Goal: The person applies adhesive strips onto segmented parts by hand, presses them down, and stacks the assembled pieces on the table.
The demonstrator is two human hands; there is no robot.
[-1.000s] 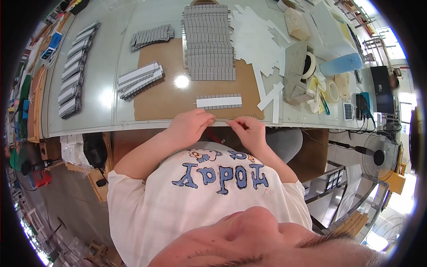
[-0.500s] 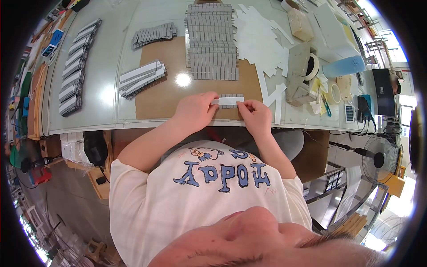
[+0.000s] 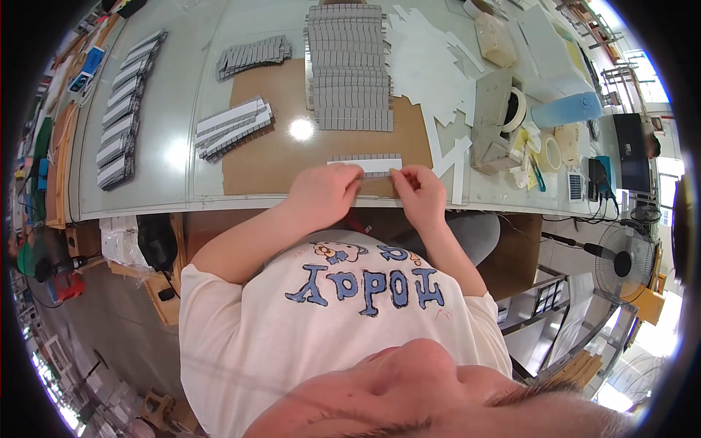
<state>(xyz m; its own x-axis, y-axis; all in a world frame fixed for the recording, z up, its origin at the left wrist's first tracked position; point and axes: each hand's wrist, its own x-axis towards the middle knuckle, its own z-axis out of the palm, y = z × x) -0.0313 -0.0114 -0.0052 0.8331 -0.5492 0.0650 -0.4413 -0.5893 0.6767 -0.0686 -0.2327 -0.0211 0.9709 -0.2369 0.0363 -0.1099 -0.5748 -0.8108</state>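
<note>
- Left hand (image 3: 325, 193): your fingers curl against the strip (image 3: 376, 164); grip unclear.
- Right hand (image 3: 422, 193): your fingertips touch its end; hold unclear.
- It lies just ahead of both, on brown board (image 3: 263, 168).

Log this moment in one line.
Left hand: at white-and-grey strip | Right hand: at strip's right end | Strip: on brown board

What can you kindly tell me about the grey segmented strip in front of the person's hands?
The grey segmented strip is long and narrow, with small block-like segments along its edges and a smooth white band, perhaps paper or plastic, down its length. It appears to lie flat on the brown board, roughly parallel to the near table edge. The left hand hides part of its near side; the right hand's fingertips meet its near right corner.
</note>
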